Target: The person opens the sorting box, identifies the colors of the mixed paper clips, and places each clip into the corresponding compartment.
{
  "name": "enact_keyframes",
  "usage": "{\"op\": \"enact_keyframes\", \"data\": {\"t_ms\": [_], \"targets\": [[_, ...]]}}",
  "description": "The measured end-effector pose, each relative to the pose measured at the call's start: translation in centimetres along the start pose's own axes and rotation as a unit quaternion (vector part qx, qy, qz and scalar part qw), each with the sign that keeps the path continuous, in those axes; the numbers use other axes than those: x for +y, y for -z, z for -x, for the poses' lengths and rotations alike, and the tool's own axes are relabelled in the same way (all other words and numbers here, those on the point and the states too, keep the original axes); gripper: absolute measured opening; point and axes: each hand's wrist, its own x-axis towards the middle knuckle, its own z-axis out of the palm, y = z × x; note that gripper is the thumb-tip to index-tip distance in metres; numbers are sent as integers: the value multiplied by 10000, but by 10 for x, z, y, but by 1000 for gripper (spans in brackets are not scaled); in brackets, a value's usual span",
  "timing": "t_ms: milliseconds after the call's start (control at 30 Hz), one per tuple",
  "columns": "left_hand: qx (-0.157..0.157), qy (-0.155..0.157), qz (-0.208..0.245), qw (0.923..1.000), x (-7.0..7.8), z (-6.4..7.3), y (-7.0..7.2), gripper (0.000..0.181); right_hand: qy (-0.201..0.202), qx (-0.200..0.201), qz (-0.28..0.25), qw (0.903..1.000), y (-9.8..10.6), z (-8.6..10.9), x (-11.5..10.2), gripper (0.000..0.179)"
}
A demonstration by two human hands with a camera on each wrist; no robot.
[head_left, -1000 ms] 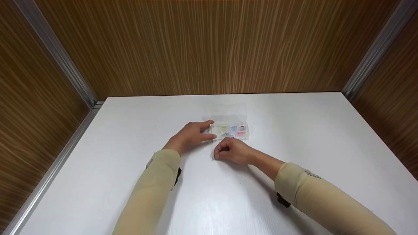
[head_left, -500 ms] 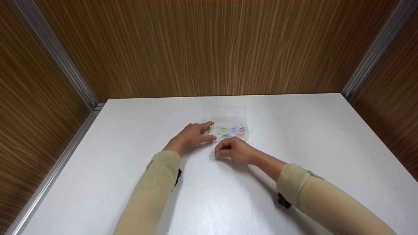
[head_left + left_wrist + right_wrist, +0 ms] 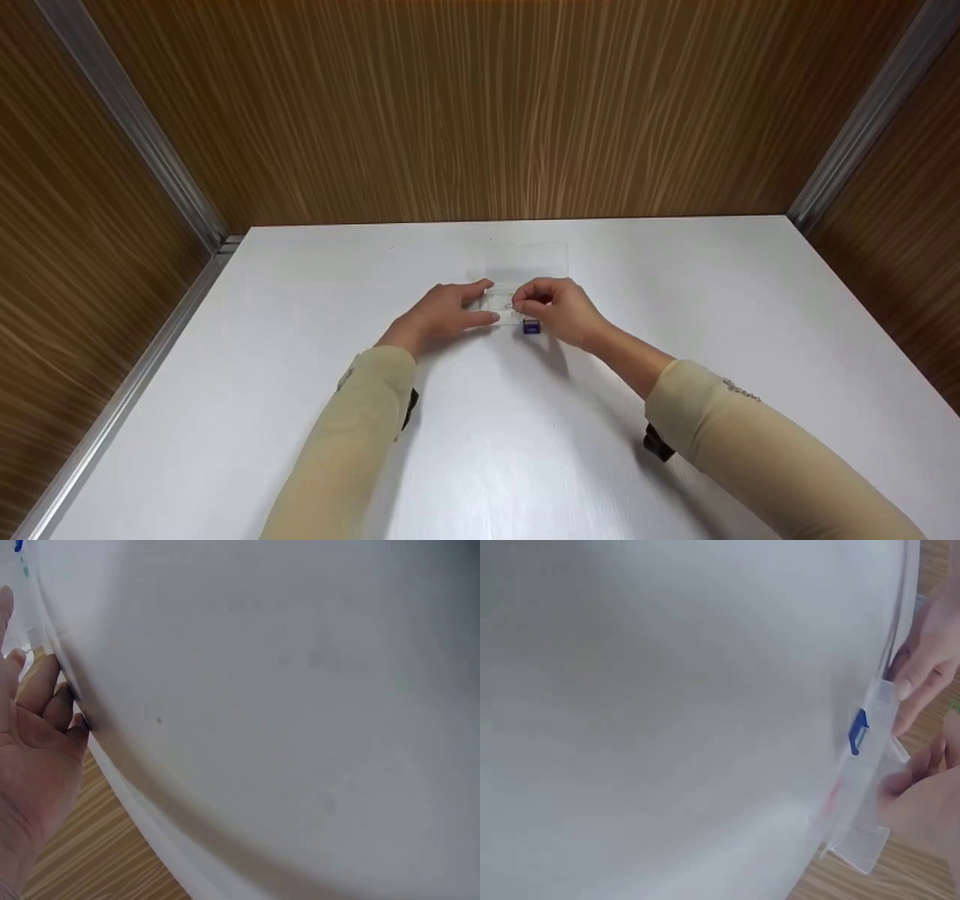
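Observation:
A clear plastic box with compartments [image 3: 495, 300] sits on the white table, its lid [image 3: 526, 259] laid back behind it. My left hand [image 3: 442, 309] holds the box's left end, thumb at the front edge and index finger at the back. My right hand [image 3: 566, 315] is over the box and pinches a small, thin, loop-shaped clip [image 3: 509, 305] between thumb and fingers. This hand hides most of the compartments. A blue latch [image 3: 858, 732] on the box's front side shows in the right wrist view, with something pink [image 3: 832, 796] behind the clear wall.
The white tabletop [image 3: 480, 450] spreads around the box. Wood-grain panels [image 3: 480, 112] stand behind and at both sides, with metal corner posts [image 3: 142, 120].
My right hand has moved from the table in front of the box up over its compartments, carrying the clip. The blue latch now shows. My left hand stays at the box's left end.

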Motion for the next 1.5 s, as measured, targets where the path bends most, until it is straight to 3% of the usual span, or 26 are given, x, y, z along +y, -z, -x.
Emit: {"op": "enact_keyframes", "data": {"t_ms": [400, 667, 900, 1100, 1300, 1500], "targets": [[-90, -5, 46, 9999, 4, -3, -1, 75, -487, 410, 803, 9947, -3, -15, 10, 8], [-88, -149, 68, 9998, 6, -4, -4, 74, -520, 432, 1147, 9911, -1, -13, 17, 14], [-142, -150, -8, 9998, 8, -5, -4, 74, -498, 349, 843, 9946, 6, -8, 17, 21], [-161, 142, -35, 9998, 9, -3, 0, 73, -493, 418, 557, 9964, 18, 0, 11, 24], [-138, 258, -135, 9995, 9, -4, 1, 74, -466, 596, 581, 9954, 31, 10, 15, 25], [-54, 235, 98, 9997, 4, -3, -1, 75, -405, 844, 649, 9935, 42, 17, 24, 27]]}}
